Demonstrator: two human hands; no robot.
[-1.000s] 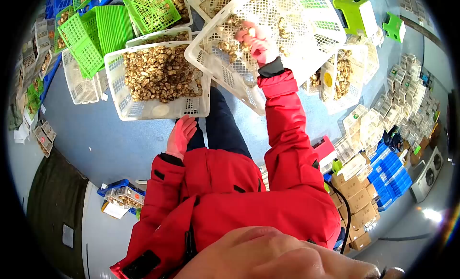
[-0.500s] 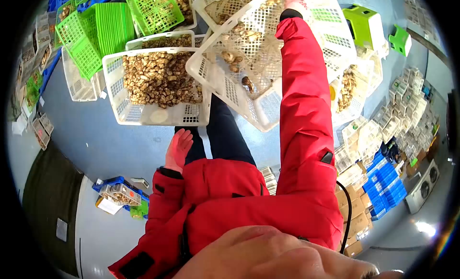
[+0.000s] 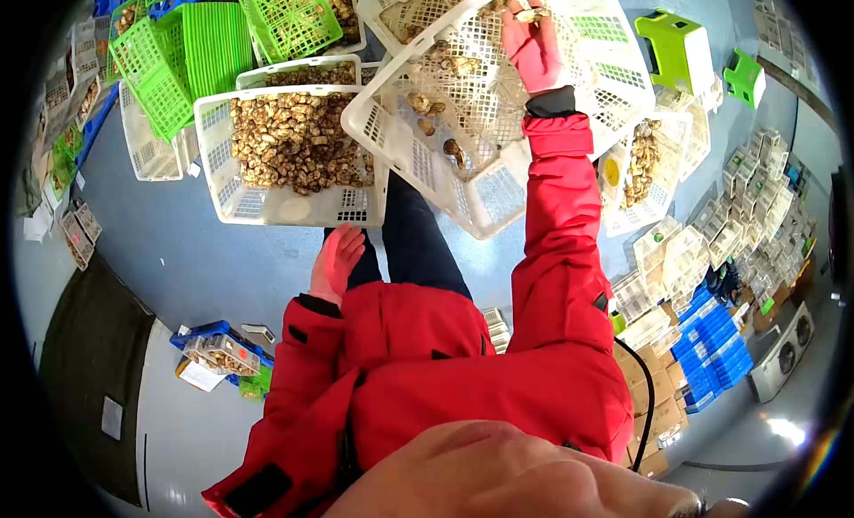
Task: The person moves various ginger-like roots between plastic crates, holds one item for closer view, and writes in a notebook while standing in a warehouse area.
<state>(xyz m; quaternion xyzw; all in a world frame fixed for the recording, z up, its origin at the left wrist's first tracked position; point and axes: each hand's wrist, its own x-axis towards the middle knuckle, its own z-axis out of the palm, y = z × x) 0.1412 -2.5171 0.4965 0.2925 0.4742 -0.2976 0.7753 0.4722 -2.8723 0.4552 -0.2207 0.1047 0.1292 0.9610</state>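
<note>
My right hand (image 3: 536, 53) is over the upper right part of a white mesh crate (image 3: 489, 217), palm up, with a small brown-and-white mushroom-like piece (image 3: 532, 16) held at its fingertips. A few brown pieces (image 3: 425, 105) lie scattered in this crate. Beside it on the left, another white crate (image 3: 294, 211) holds a large heap of similar brown pieces (image 3: 298, 140). Below that crate, near my waist, my left hand (image 3: 336, 262) has its fingers extended and holds nothing.
Green baskets (image 3: 213, 60) are stacked at the upper left. At the right stand a white crate of brown pieces (image 3: 639, 166), a green stool (image 3: 678, 51), blue crates (image 3: 712, 344) and cardboard boxes (image 3: 658, 398). My legs (image 3: 422, 242) are below the crates.
My right hand reached to the crate's far side, then came back slightly with a piece at its fingertips. Fewer pieces lie in that crate's near part. My left hand stays low.
</note>
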